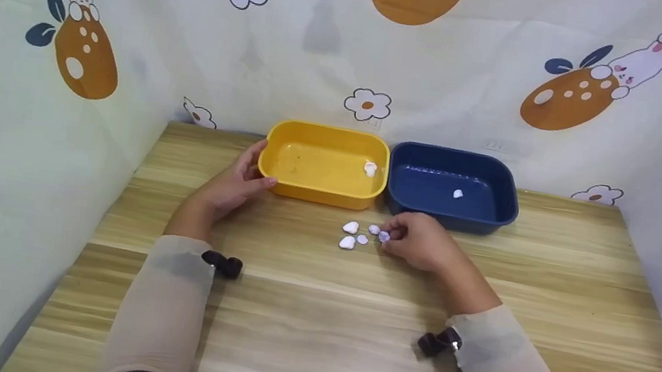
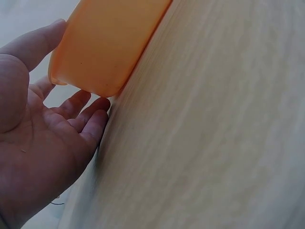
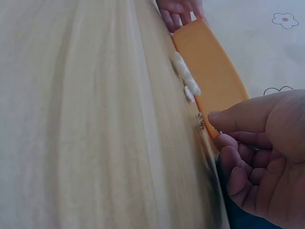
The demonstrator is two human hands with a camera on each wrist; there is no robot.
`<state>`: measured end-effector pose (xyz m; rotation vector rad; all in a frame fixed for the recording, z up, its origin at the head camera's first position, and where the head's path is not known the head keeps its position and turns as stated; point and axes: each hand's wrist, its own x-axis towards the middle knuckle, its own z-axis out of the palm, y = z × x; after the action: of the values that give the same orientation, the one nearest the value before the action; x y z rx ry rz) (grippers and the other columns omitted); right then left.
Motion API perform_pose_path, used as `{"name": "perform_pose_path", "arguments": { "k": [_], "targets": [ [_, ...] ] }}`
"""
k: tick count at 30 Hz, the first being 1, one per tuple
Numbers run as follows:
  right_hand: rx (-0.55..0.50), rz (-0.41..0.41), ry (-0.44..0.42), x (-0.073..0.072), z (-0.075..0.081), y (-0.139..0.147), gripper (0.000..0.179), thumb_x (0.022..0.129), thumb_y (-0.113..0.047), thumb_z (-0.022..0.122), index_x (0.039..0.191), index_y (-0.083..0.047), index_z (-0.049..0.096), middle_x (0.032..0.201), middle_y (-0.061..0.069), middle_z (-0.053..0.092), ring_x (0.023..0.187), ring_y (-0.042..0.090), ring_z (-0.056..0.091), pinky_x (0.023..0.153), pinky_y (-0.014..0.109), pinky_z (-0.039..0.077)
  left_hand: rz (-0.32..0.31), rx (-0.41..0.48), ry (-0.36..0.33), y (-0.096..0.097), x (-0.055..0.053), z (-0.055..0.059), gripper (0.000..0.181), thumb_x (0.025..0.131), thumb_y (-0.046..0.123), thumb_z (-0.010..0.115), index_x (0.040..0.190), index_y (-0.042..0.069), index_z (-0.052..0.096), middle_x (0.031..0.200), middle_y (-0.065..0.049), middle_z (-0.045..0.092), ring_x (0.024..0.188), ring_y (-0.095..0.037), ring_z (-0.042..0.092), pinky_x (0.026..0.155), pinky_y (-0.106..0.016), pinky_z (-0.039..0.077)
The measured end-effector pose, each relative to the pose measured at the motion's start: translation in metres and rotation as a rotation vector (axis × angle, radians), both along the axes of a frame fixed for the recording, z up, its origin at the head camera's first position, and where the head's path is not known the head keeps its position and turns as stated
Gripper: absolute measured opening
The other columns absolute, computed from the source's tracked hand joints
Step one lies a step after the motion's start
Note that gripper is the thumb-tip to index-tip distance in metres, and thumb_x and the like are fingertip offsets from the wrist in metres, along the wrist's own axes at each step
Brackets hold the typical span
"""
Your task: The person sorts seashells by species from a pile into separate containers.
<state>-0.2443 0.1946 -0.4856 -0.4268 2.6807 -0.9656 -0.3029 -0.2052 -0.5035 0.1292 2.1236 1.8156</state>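
My left hand [image 1: 235, 181] holds the left end of a yellow plastic tub [image 1: 321, 196], thumb at the front corner and fingers along the side. In the left wrist view, the thumb lies at the rim of the tub, orange-looking there, and the fingertips touch its wall. With thumb and index finger, my right hand [image 1: 421, 242] pinches a small, pale grey shell-like piece [image 1: 384, 237] close over the table. Beside it lie two larger white pebbles [image 1: 347, 242], a small whitish disc [image 1: 362, 239] and another small greyish piece [image 1: 374, 229].
A dark blue tub [image 1: 449, 220] stands against the yellow one's right side, with one white piece [image 1: 458, 194] inside. Whitish pieces [image 1: 370, 169] lie in the yellow tub's right end. Behind both tubs hangs a printed cloth [image 1: 295, 75]; the wooden table [image 1: 299, 312] runs toward me.
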Motion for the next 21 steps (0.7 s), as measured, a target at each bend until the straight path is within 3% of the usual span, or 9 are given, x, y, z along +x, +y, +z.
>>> {"name": "perform_pose_path", "arguments": {
  "k": [8, 15, 21],
  "targets": [
    [-0.023, -0.039, -0.07, 0.004, 0.015, 0.002, 0.021, 0.088, -0.013, 0.08, 0.109, -0.012, 0.08, 0.097, 0.004, 0.075, 0.088, 0.017, 0.065, 0.076, 0.028, 0.054, 0.002, 0.004, 0.002, 0.001, -0.001, -0.002, 0.094, 0.103, 0.021, 0.072, 0.173, 0.033, 0.01, 0.182, 0.001, 0.014, 0.165, -0.023, 0.028, 0.135, -0.044, 0.028],
    [-0.057, -0.089, -0.052, 0.003, 0.036, 0.014, 0.023, 0.093, -0.019, 0.077, 0.115, -0.014, 0.079, 0.105, 0.006, 0.075, 0.097, 0.022, 0.066, 0.085, 0.032, 0.056, 0.004, 0.019, 0.0, 0.001, -0.001, -0.001, 0.093, 0.103, 0.019, 0.072, 0.172, 0.034, 0.011, 0.182, 0.001, 0.014, 0.165, -0.023, 0.028, 0.135, -0.044, 0.029],
    [-0.082, -0.159, -0.029, -0.002, 0.045, 0.029, 0.027, 0.096, -0.019, 0.078, 0.122, -0.014, 0.077, 0.109, 0.007, 0.073, 0.097, 0.024, 0.063, 0.081, 0.03, 0.055, 0.014, 0.008, -0.011, 0.001, 0.0, 0.0, 0.094, 0.102, 0.022, 0.074, 0.172, 0.036, 0.012, 0.182, 0.003, 0.013, 0.166, -0.022, 0.028, 0.135, -0.044, 0.029]
  ]
}}
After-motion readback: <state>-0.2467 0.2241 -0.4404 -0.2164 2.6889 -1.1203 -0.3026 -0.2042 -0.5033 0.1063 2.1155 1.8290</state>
